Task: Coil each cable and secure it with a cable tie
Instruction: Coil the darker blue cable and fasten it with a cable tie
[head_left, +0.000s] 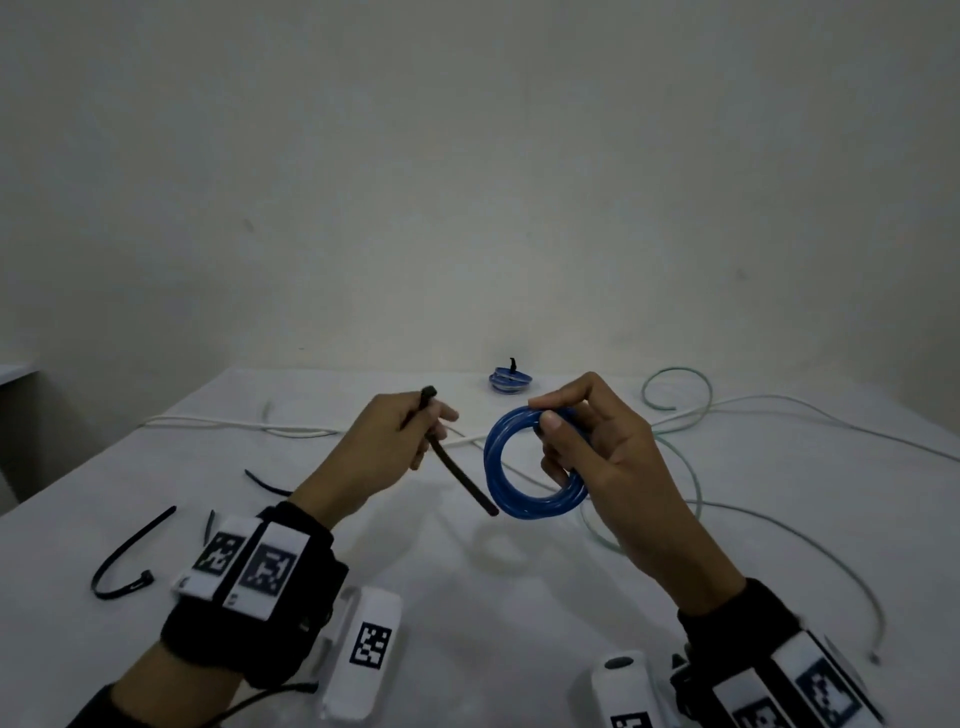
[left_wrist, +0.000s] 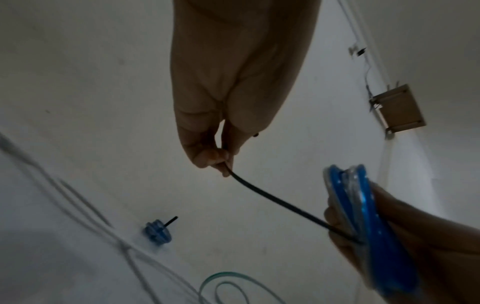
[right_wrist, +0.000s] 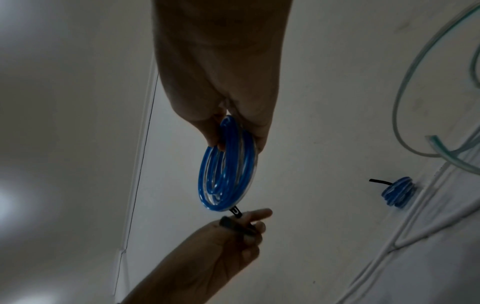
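My right hand (head_left: 563, 436) pinches a coiled blue cable (head_left: 524, 499) upright above the table, thumb on its top rim; the coil (right_wrist: 226, 174) shows edge-on in the right wrist view. My left hand (head_left: 415, 426) grips a black cable tie (head_left: 457, 470) near its head, and the tie's tail slants down to the coil's lower left edge. In the left wrist view the tie (left_wrist: 275, 202) reaches the blue coil (left_wrist: 363, 216) by my right fingers. A second blue coil (head_left: 509, 382), bound with a black tie, lies at the table's far edge.
Loose black cable ties (head_left: 130, 561) lie on the white table (head_left: 467, 623) at the left. Uncoiled pale green and white cables (head_left: 691, 415) sprawl over the right and back of the table. A plain wall stands behind.
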